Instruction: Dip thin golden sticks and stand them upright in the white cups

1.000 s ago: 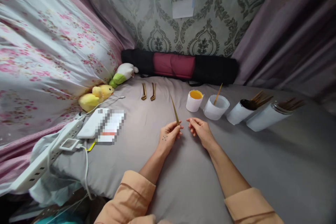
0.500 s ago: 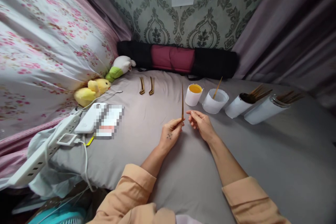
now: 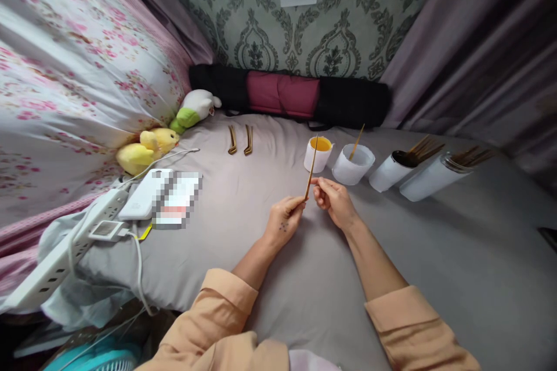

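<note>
My left hand [image 3: 285,221] is closed around the lower end of a thin, tapered brown stick [image 3: 310,171]. The stick points upward, tilted slightly right, and its tip overlaps the white cup of yellow paint [image 3: 317,157] in the view. Just right of the stick is my right hand [image 3: 334,200], index finger stretched toward it and the other fingers loosely curled. I cannot tell whether that fingertip touches the stick. Beside the paint cup stands a wider white cup [image 3: 353,169] with a slim yellowish stick [image 3: 357,142] in it.
Two tilted white containers [image 3: 391,177] [image 3: 435,181] hold several brown sticks at the right. Two pairs of bent golden tweezers [image 3: 232,140] [image 3: 248,140] lie behind. Plush toys [image 3: 145,151], a white power bank [image 3: 145,194] and a power strip [image 3: 65,261] are at left; a rolled black-and-maroon bag [image 3: 282,93] lies along the wall.
The stick's top has tilted to the right, from upright. My right hand is close beside the stick, its index finger pointing at it. The whole view has shifted slightly.
</note>
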Available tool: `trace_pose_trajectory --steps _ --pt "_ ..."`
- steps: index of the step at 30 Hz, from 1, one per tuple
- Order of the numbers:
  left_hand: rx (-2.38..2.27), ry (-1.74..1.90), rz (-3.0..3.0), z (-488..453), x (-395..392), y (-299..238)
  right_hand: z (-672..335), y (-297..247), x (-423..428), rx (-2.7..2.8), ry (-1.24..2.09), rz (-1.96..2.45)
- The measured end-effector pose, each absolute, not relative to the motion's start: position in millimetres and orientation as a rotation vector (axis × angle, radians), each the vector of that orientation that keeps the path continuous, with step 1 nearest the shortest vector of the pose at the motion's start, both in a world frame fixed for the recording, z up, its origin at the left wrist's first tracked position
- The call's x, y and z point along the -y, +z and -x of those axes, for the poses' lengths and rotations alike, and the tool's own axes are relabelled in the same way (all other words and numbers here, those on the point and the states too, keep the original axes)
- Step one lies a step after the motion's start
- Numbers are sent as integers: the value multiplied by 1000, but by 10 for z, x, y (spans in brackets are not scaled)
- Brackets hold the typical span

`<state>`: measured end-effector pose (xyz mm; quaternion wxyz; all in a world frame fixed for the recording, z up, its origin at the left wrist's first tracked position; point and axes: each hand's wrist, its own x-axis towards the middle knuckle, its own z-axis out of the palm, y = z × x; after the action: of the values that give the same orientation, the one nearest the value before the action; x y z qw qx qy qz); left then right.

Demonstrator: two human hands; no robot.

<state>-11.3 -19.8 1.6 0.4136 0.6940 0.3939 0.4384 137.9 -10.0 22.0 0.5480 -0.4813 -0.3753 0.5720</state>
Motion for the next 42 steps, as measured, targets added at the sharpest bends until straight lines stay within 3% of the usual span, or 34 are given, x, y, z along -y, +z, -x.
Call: trace_pose_trajectory --steps 28,42 --pt "-1002 1038 -1881 88 198 -62 -1385 182 87 982 1295 1178" --pt "-987 864 -1158 56 178 20 -1417 147 76 987 1284 1200"
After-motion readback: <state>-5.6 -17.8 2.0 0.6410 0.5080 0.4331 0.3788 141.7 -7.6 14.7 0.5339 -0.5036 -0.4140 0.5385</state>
